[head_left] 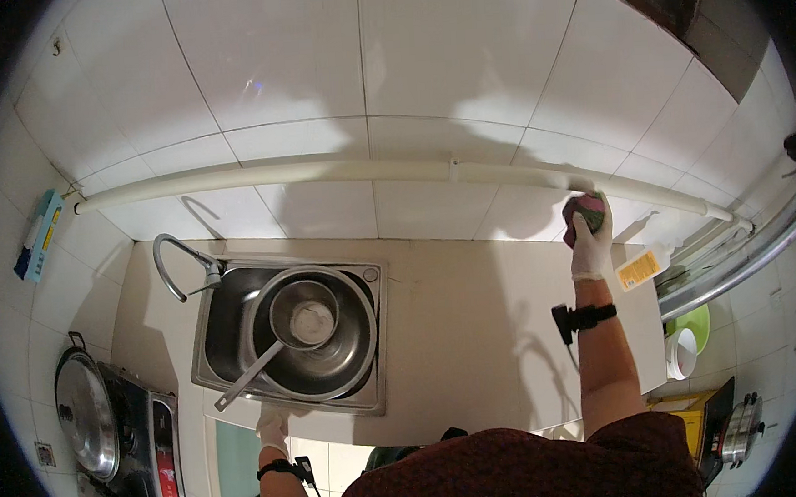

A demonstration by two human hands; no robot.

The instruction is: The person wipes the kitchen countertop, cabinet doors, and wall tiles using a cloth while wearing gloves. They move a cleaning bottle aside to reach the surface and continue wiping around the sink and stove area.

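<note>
"Starting from the right hand point(590, 248), what does it have?"

"A bunched cloth point(587, 210), dark red and green. The gloved right hand grasps it, thumb laid across the near side, fingers mostly hidden behind. The cloth sits at the fingertip end of the grip, farthest from the wrist."

"What is right around that grip?"

"Just beyond it, a pale pipe point(411, 168) runs along the tiled wall point(449, 45). The cloth is close under the pipe; whether they touch, I cannot tell. Near the grip, to its right, is a white bottle point(642, 267) with an orange label. Below and to the left of the grip spreads the pale countertop point(457, 327)."

"And farther out?"

"Well to the left of the grip, and nearer the person, is a steel sink point(380, 377). It holds a wide metal bowl point(357, 356), and inside that rests a small long-handled pan point(279, 315). A curved tap point(164, 267) stands past them."

"Where is the left hand point(271, 429)?"

"Far to the left of the right-hand grip and closer to the body, gloved, at the countertop's front edge. Whether its fingers are curled, I cannot tell."
</note>
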